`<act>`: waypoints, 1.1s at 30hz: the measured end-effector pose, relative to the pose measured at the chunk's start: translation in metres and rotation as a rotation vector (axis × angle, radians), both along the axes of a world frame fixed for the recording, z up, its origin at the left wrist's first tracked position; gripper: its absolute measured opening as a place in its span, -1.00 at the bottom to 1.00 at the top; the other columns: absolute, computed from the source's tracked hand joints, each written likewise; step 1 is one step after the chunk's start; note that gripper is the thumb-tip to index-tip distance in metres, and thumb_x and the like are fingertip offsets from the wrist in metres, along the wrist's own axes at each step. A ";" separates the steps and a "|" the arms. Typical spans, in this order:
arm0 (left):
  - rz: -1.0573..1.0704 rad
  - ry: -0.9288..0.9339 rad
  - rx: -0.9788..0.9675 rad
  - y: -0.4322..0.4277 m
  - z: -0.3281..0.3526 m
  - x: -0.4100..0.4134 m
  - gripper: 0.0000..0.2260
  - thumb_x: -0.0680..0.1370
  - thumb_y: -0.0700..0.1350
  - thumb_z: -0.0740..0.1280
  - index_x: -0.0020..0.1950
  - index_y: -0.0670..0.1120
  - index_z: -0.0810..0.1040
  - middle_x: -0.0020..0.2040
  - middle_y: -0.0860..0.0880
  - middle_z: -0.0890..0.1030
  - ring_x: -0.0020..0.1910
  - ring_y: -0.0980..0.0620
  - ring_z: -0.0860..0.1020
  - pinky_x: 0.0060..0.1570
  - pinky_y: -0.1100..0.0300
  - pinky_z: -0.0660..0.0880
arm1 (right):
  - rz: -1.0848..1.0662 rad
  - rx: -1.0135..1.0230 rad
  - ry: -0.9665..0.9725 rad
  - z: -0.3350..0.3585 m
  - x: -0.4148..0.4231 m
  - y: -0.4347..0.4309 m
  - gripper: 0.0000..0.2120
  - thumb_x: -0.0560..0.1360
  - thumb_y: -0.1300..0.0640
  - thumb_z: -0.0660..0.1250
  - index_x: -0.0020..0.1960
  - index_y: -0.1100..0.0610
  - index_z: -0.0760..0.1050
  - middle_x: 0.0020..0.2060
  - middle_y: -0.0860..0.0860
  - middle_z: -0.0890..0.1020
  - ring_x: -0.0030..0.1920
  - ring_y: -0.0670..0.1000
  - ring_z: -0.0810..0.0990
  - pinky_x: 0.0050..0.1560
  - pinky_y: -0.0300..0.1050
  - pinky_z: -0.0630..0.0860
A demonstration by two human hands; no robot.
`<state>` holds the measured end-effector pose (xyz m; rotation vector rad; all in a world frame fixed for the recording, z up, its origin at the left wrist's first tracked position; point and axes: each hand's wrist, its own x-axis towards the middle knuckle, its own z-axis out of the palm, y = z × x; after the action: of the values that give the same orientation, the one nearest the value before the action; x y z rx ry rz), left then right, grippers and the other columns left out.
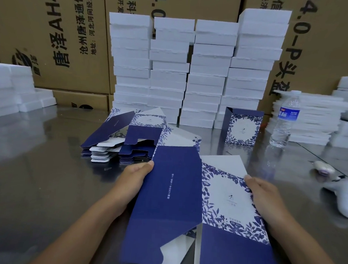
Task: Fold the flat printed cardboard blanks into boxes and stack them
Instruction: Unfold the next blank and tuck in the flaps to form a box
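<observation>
L hand (134, 180) pinches the navy panel of the blank (225, 198), thumb on top, fingers hidden beneath. R hand (266, 196) grips the flowered panel's outer edge the same way. Blank's held over the bench (36, 143), front-centre, w/ the crease between panels raised. Looks like the opening-out step. Next: push hands together to square it, then tuck flaps. Pile of flat blanks (125, 143) sits just behind; one finished box (242, 128) stands further back, right.

My metal table (34, 164) carries flat blanks (115, 146) at eleven o'clock, foam stacks (192, 82) at twelve, a folded box (243, 128) at one, a bottle (285, 120) at two.
</observation>
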<state>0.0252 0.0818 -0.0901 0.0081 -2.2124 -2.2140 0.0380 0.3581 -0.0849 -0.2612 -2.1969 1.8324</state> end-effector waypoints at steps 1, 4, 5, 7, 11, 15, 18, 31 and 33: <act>0.013 -0.006 0.025 0.001 0.001 0.000 -0.70 0.61 0.02 0.20 -0.12 0.02 0.72 -0.08 -0.09 0.71 -0.14 -0.05 0.69 -0.07 0.08 0.57 | 0.004 -0.004 -0.002 0.000 0.000 0.000 -0.71 0.58 0.12 0.23 -0.14 0.30 0.59 -0.22 0.26 0.67 -0.29 0.08 0.55 -0.21 -0.12 0.46; 0.022 -0.023 0.061 0.001 0.003 -0.001 -0.67 0.60 0.09 0.20 -0.15 0.02 0.72 -0.11 -0.06 0.71 -0.14 -0.03 0.69 -0.11 0.11 0.56 | 0.012 -0.008 0.001 0.000 0.000 0.000 -0.73 0.58 0.13 0.23 -0.18 0.19 0.62 -0.35 0.03 0.69 -0.30 0.08 0.60 -0.20 -0.10 0.50; 0.017 -0.023 0.053 0.001 0.002 -0.001 -0.65 0.60 0.11 0.20 -0.15 0.01 0.72 -0.12 -0.06 0.71 -0.15 -0.03 0.69 -0.13 0.13 0.57 | 0.016 -0.004 -0.002 0.000 0.001 0.000 -0.72 0.58 0.12 0.23 -0.21 0.16 0.62 -0.37 -0.01 0.69 -0.32 0.07 0.61 -0.21 -0.11 0.50; 0.007 -0.019 0.038 0.001 0.001 -0.001 -0.65 0.61 0.08 0.19 -0.16 0.00 0.72 -0.12 -0.07 0.71 -0.17 -0.03 0.69 -0.21 0.18 0.58 | 0.021 0.000 -0.001 0.002 0.002 -0.001 -0.70 0.58 0.11 0.23 -0.26 0.12 0.61 -0.40 -0.05 0.68 -0.35 0.04 0.61 -0.24 -0.14 0.50; 0.017 -0.023 0.066 0.000 0.002 -0.001 -0.65 0.63 0.01 0.17 -0.15 -0.01 0.72 -0.10 -0.09 0.71 -0.16 -0.05 0.69 -0.23 0.17 0.58 | 0.022 -0.008 0.017 0.003 0.004 -0.003 -0.70 0.57 0.06 0.24 -0.24 0.13 0.63 -0.35 -0.02 0.70 -0.35 0.01 0.63 -0.26 -0.18 0.50; 0.055 -0.039 0.174 -0.001 0.005 0.000 -0.72 0.62 -0.02 0.20 0.00 -0.10 0.67 -0.04 -0.13 0.70 -0.06 -0.15 0.67 0.00 -0.02 0.58 | 0.047 -0.033 0.025 0.004 0.006 -0.004 -0.67 0.57 0.01 0.23 -0.21 0.17 0.63 -0.32 0.00 0.70 -0.31 0.00 0.64 -0.18 -0.18 0.50; 0.103 -0.030 0.246 -0.002 0.006 -0.002 -0.74 0.61 -0.03 0.21 -0.02 -0.12 0.65 -0.12 -0.11 0.71 -0.20 -0.07 0.68 -0.19 0.08 0.61 | 0.061 -0.025 0.021 0.004 0.007 -0.004 -0.71 0.56 0.13 0.27 -0.28 0.21 0.56 -0.42 -0.03 0.65 -0.44 -0.12 0.56 -0.39 -0.34 0.43; -0.209 -0.016 0.274 0.014 0.007 0.004 -0.40 0.30 0.37 0.28 0.17 0.04 0.62 0.18 -0.03 0.63 0.21 -0.08 0.56 0.32 -0.14 0.37 | 0.217 0.044 0.018 0.006 0.011 -0.020 -0.84 0.54 0.20 0.27 -0.15 0.11 0.60 -0.37 -0.02 0.69 -0.41 -0.11 0.60 -0.43 -0.34 0.45; -0.238 0.035 0.170 0.019 0.004 0.003 -0.39 0.37 0.37 0.28 0.28 0.04 0.50 0.20 -0.02 0.61 0.22 -0.08 0.56 0.28 -0.14 0.40 | 0.229 0.050 0.026 0.006 0.010 -0.021 -0.80 0.56 0.21 0.23 -0.14 0.12 0.61 -0.38 0.02 0.67 -0.40 -0.06 0.58 -0.43 -0.31 0.45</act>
<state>0.0280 0.1008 -0.0860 -0.3057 -2.0981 -2.4938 0.0483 0.3373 -0.0787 0.0261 -2.3335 1.8774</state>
